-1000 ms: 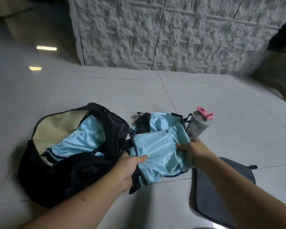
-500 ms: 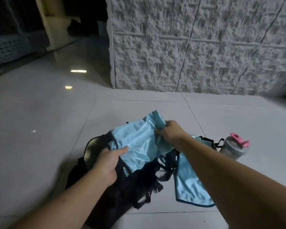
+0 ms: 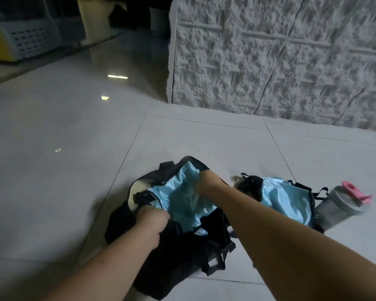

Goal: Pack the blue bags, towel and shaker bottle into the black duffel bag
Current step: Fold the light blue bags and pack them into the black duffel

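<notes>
No text, label, brand, number or sign can be read anywhere in the head view; the picture is dim and smeared by motion.
</notes>
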Demonstrator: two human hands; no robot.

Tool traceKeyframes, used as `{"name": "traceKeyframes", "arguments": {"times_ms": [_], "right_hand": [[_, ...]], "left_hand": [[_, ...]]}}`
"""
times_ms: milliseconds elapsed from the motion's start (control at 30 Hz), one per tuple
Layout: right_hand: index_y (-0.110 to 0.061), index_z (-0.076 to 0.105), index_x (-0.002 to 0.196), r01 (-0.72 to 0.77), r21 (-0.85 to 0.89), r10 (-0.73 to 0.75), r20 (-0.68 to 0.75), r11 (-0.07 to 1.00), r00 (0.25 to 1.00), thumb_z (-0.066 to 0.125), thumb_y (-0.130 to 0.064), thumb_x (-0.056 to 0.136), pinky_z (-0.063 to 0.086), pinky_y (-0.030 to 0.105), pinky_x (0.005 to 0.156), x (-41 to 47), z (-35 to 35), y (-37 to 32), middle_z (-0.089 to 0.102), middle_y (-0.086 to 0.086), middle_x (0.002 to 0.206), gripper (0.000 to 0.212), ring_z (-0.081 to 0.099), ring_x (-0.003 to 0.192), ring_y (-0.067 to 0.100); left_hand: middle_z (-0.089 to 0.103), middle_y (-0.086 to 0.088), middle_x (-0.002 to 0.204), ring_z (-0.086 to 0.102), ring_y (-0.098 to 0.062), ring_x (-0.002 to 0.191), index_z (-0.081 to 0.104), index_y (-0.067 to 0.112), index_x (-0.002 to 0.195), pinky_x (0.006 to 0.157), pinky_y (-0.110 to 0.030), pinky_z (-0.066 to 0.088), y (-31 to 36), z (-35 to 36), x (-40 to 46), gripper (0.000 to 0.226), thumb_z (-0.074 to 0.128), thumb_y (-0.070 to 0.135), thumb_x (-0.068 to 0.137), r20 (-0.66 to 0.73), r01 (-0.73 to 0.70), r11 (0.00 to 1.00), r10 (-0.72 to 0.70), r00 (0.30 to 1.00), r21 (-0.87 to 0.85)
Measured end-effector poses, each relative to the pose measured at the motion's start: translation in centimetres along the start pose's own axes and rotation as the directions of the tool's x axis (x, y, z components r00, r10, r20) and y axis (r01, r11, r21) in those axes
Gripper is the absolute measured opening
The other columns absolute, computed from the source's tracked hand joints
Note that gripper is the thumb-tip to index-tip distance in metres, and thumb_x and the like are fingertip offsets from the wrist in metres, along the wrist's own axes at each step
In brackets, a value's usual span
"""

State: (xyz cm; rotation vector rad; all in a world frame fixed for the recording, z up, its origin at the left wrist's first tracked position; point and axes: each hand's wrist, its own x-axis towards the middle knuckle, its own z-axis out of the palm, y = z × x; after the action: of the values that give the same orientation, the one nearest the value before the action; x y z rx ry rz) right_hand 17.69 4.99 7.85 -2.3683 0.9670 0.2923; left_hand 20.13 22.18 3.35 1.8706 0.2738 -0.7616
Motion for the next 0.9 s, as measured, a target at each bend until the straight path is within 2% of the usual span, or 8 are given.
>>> {"name": "traceKeyframes", "arguments": {"times_ms": [133, 233, 300, 400, 533, 667, 767, 900], "right_hand": [[-0.005, 0.059, 0.104, -0.031, -0.204, 0.035, 0.014, 0.978, 0.999, 0.059, -0.009, 0.095, 0.049, 0.025, 0.066, 0.3, 0.3, 0.1, 0.051, 0.002, 0.081, 0.010, 0.059, 0.080, 0.020], [-0.004, 0.060, 0.119, -0.062, -0.265, 0.056, -0.029, 0.962, 0.998, 0.058, -0.004, 0.092, 0.056, 0.036, 0.086, 0.6, 0.2, 0.7, 0.067, 0.011, 0.112, 0.027, 0.065, 0.106, 0.030], [-0.006, 0.062, 0.110, -0.076, -0.271, 0.058, -0.074, 0.960, 0.996, 0.058, -0.001, 0.090, 0.056, 0.038, 0.082, 0.8, 0.3, 1.0, 0.069, 0.012, 0.114, 0.021, 0.066, 0.098, 0.030], [-0.008, 0.065, 0.108, -0.099, -0.263, 0.059, -0.157, 0.960, 0.986, 0.056, -0.001, 0.090, 0.056, 0.038, 0.078, 0.8, 0.7, 1.3, 0.071, 0.012, 0.110, 0.021, 0.067, 0.096, 0.031], [0.001, 0.051, 0.128, -0.100, -0.195, 0.046, -0.265, 0.976, 0.963, 0.059, -0.005, 0.091, 0.053, 0.041, 0.086, 0.3, 1.6, 1.5, 0.063, 0.018, 0.128, 0.038, 0.064, 0.115, 0.037], [0.004, 0.025, 0.152, 0.034, -0.206, -0.088, -0.258, 0.978, 0.962, 0.057, -0.001, 0.088, 0.047, 0.039, 0.107, -0.8, 2.5, 1.3, 0.032, 0.022, 0.160, 0.071, 0.046, 0.139, 0.037], [0.001, 0.027, 0.158, 0.208, -0.316, -0.288, -0.234, 0.926, 0.929, 0.050, -0.002, 0.091, 0.025, 0.034, 0.125, -2.1, 3.0, 1.3, 0.025, 0.019, 0.167, 0.071, 0.022, 0.156, 0.030], [-0.008, 0.022, 0.162, 0.261, -0.368, -0.316, -0.096, 0.893, 0.944, 0.044, -0.011, 0.100, 0.027, 0.041, 0.124, -2.5, 5.3, 1.7, 0.012, 0.017, 0.171, 0.065, 0.011, 0.159, 0.028]], "left_hand": [[0.057, -0.019, 0.138, 0.060, -0.036, 0.122, 0.025, -0.002, 0.154, 0.090, -0.036, 0.049, -0.1, 0.6, 0.2, 0.075, 0.064, 0.000, 0.090, -0.056, -0.129, 0.904, 0.166, 0.985, 0.407], [0.057, -0.021, 0.138, 0.058, -0.037, 0.126, 0.027, -0.001, 0.147, 0.105, -0.042, 0.047, -0.3, 0.9, 0.9, 0.063, 0.060, 0.003, 0.094, -0.051, -0.160, 0.837, 0.218, 0.975, 0.523], [0.056, -0.020, 0.137, 0.059, -0.036, 0.125, 0.029, 0.000, 0.141, 0.102, -0.041, 0.049, -0.5, 0.8, 1.0, 0.071, 0.074, 0.006, 0.086, -0.061, -0.190, 0.794, 0.274, 0.960, 0.578], [0.048, -0.016, 0.139, 0.055, -0.030, 0.126, 0.026, 0.004, 0.132, 0.102, -0.032, 0.045, -0.7, 0.5, 0.2, 0.083, 0.083, 0.032, 0.080, -0.020, -0.299, 0.533, 0.511, 0.859, 0.791], [0.023, -0.014, 0.157, 0.033, -0.033, 0.142, 0.005, 0.014, 0.161, 0.117, -0.040, 0.033, -0.3, 0.7, -0.2, 0.126, 0.087, 0.046, 0.071, 0.090, -0.417, 0.281, 0.729, 0.678, 0.864], [0.043, -0.004, 0.152, 0.033, -0.026, 0.147, 0.050, 0.022, 0.145, 0.127, -0.047, 0.018, 0.5, 1.5, -0.1, 0.066, 0.073, 0.028, 0.083, 0.305, -0.566, 0.029, 0.819, 0.486, 0.824], [0.054, -0.005, 0.141, 0.030, -0.025, 0.149, 0.064, 0.017, 0.126, 0.128, -0.045, 0.008, 1.1, 1.8, -0.1, 0.035, 0.057, 0.021, 0.091, 0.453, -0.604, -0.006, 0.667, 0.592, 0.797], [0.015, -0.010, 0.170, -0.003, -0.034, 0.158, 0.049, 0.016, 0.149, 0.127, -0.053, -0.001, 0.6, 1.8, 0.4, 0.054, 0.048, 0.023, 0.096, 0.493, -0.509, -0.090, 0.440, 0.751, 0.856]]}}
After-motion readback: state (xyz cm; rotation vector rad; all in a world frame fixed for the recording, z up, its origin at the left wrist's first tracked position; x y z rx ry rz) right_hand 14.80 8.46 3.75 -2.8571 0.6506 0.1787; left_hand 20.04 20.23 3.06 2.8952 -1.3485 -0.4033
